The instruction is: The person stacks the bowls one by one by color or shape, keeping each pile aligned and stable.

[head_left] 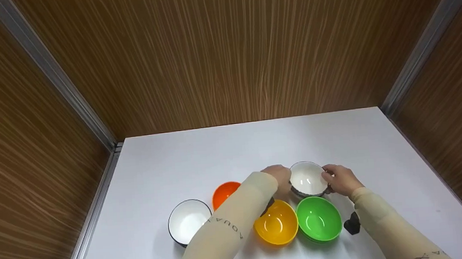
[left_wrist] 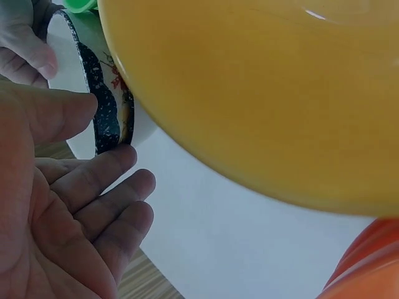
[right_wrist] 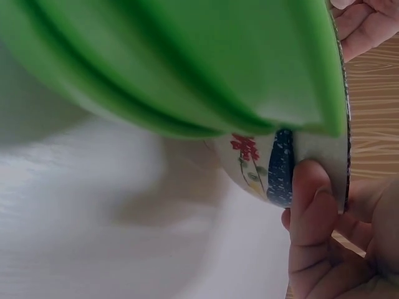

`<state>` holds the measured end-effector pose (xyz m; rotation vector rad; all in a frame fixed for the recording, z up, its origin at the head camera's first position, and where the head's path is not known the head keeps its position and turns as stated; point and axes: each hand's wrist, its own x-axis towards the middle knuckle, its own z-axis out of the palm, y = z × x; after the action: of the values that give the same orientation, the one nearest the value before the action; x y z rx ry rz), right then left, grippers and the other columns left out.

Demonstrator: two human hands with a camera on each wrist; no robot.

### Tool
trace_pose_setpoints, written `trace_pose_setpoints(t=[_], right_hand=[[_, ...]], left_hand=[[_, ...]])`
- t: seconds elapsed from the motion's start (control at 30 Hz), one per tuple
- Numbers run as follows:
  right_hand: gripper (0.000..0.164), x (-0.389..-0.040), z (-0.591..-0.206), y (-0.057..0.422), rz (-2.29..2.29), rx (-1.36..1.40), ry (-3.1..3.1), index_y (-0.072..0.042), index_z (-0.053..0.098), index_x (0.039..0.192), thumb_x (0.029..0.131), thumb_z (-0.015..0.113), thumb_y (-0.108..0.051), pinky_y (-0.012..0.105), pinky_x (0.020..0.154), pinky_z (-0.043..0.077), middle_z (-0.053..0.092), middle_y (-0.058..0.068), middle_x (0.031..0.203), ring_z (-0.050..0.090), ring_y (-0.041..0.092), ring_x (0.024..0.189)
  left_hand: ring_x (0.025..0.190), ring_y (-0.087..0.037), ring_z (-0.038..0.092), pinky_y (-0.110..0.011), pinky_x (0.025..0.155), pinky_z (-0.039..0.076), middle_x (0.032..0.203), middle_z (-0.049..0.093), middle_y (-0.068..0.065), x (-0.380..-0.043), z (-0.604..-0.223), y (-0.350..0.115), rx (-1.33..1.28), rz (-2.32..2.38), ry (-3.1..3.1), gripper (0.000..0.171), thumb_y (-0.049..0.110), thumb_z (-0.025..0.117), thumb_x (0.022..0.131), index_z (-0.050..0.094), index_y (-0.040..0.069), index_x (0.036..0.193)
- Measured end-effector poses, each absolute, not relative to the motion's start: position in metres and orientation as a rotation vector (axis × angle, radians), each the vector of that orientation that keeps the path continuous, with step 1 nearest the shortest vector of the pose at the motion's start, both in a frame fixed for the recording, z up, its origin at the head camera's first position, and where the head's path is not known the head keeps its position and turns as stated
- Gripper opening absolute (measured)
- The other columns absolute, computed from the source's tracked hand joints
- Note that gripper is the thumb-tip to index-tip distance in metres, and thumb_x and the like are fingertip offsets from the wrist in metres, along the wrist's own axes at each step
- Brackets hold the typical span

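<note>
At the back of the group stands a stack of white bowls (head_left: 306,177); a floral, dark-blue banded outer side shows in the right wrist view. My right hand (head_left: 342,180) grips the upper bowl's rim, its thumb (right_wrist: 312,199) against the outer wall and its other fingers beyond the rim. At the stack's left side is my left hand (head_left: 279,178). Its thumb and fingers (left_wrist: 100,177) are spread and only slightly bent beside the banded bowl (left_wrist: 106,93); whether they press on it I cannot tell.
In front of the stack stand a yellow bowl (head_left: 276,223) and a stack of green bowls (head_left: 319,219). An orange bowl (head_left: 224,193) and another white bowl (head_left: 189,219) lie to the left, partly behind my left sleeve. Wood-grain panels (head_left: 246,55) enclose the white table (head_left: 176,161).
</note>
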<state>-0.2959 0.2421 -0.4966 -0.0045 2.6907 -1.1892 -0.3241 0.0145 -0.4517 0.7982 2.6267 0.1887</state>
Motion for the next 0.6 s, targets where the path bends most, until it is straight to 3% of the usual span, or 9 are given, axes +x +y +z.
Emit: trace_pose_setpoints(t=[0.4, 0.6], right_hand=[[0.044, -0.299, -0.497, 0.243, -1.226, 0.041, 2.596, 0.012, 0.044, 0.135, 0.102, 0.045, -0.017, 0.027, 0.062, 0.056, 0.062, 0.023, 0.106, 0.064, 0.014, 0.065], [0.053, -0.302, -0.494, 0.251, -1.262, 0.061, 2.534, 0.011, 0.039, 0.139, 0.103, 0.044, -0.027, 0.032, 0.074, 0.057, 0.052, 0.031, 0.126, 0.067, 0.018, 0.072]], left_hand=[[0.072, -0.014, 0.055, -0.028, 0.067, 0.049, 0.074, 0.06, 0.006, -0.323, -0.455, 0.01, 0.742, 0.177, 2.61, 0.012, 0.03, 0.064, 0.091, 0.064, 0.019, 0.086], [0.08, -0.015, 0.057, -0.028, 0.072, 0.05, 0.086, 0.063, 0.004, -0.326, -0.447, 0.003, 0.746, 0.188, 2.602, 0.024, 0.035, 0.062, 0.093, 0.066, 0.018, 0.109]])
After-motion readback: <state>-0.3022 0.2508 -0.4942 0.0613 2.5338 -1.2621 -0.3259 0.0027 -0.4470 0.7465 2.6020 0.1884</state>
